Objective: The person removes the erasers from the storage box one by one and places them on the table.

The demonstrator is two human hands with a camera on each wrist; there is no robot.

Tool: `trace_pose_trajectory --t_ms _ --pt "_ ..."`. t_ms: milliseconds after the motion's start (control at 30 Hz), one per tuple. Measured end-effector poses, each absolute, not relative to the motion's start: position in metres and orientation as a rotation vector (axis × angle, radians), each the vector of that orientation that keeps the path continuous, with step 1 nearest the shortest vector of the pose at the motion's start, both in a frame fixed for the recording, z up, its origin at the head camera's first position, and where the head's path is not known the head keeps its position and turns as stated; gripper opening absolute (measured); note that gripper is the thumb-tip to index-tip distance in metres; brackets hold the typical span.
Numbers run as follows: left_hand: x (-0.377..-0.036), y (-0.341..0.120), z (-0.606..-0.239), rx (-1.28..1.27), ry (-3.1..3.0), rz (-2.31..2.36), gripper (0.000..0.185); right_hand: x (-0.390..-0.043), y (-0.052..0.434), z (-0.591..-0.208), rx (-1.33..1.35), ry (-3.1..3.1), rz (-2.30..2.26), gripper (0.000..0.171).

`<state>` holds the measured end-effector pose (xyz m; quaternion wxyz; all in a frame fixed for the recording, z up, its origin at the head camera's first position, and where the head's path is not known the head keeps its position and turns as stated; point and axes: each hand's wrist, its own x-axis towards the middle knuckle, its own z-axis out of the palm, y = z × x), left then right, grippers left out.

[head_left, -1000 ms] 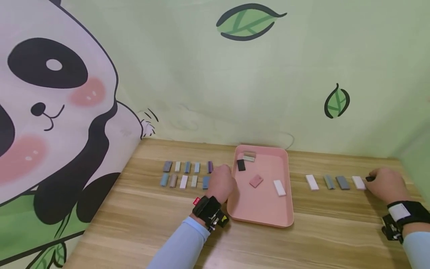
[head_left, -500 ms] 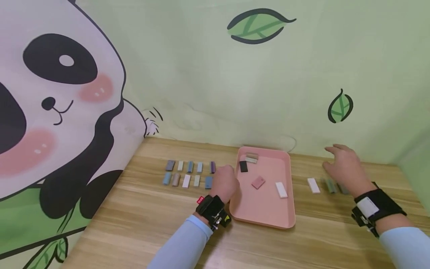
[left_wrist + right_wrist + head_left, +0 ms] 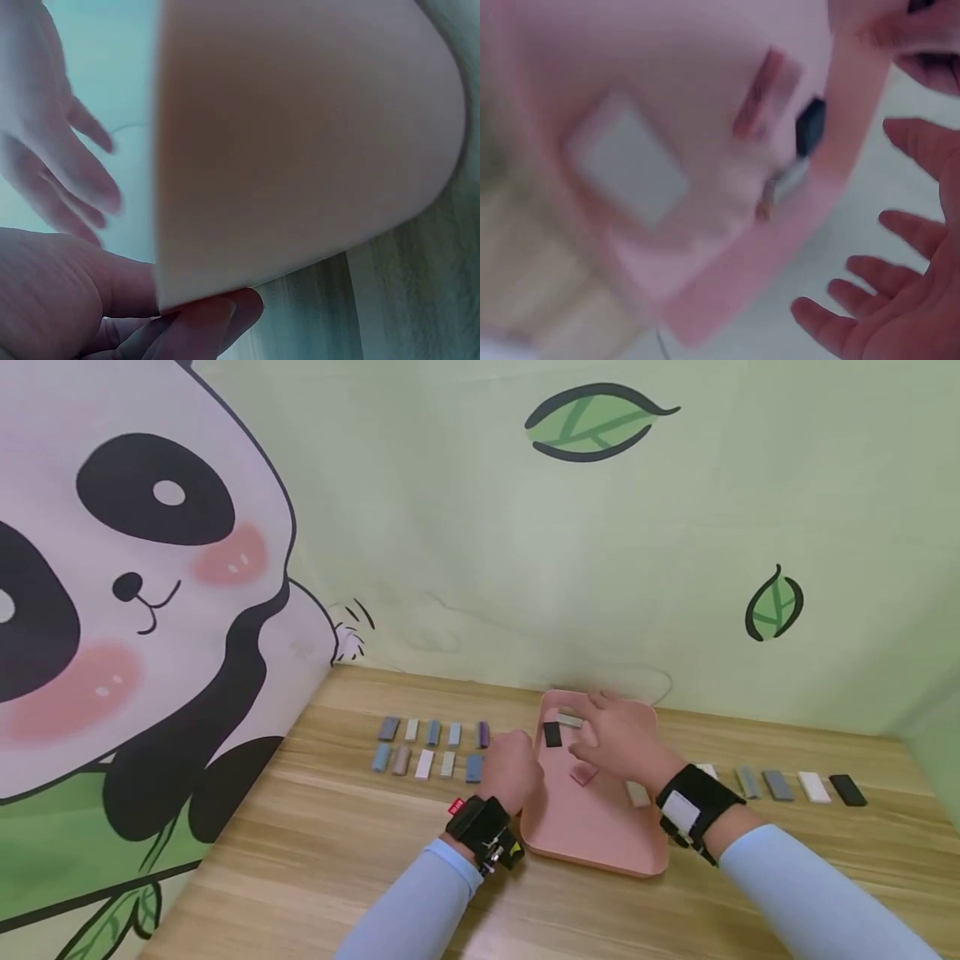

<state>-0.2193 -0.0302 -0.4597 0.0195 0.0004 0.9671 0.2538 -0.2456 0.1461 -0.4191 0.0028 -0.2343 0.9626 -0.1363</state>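
My left hand [image 3: 513, 772] grips the left rim of a pink tray [image 3: 592, 853]; in the left wrist view its fingers [image 3: 206, 326] curl under the tray's edge. Over the tray's far part hovers my right hand [image 3: 626, 739], fingers spread with nothing between them. Inside the tray lie a black block [image 3: 552, 734], a pink block [image 3: 583, 773], a pale block [image 3: 569, 721] and a white block [image 3: 638, 794], the last partly behind my right wrist. The right wrist view shows a pink block [image 3: 769, 94] and a blurred white block [image 3: 630, 161] below the open fingers.
Two rows of small blocks, including a blue one [image 3: 474, 768] and a purple one [image 3: 483, 734], lie left of the tray. Right of it runs a row with a grey block [image 3: 777, 785], a white block [image 3: 813, 787] and a black block [image 3: 848, 790]. A wall stands behind.
My right hand has left the black block at the right end of the row and moved left over the tray. My left hand stays at the tray's rim. The head view has shifted slightly.
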Motion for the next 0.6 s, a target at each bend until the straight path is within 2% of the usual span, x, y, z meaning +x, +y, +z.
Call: trace_pose_trajectory --t_ms 267,500,600 --pt "-0.219 -0.031 -0.459 0.052 3.031 0.768 0.004 -0.262 0.114 -0.444 -0.622 2.929 -0.578 0.059" --pt "-0.220 -0.032 -0.460 0.045 3.041 0.756 0.009 -0.269 0.095 -0.448 -0.521 2.884 -0.543 0.029" --pt "-0.219 -0.033 -0.459 0.026 3.026 0.756 0.011 -0.269 0.089 -0.450 -0.525 2.890 -0.506 0.026"
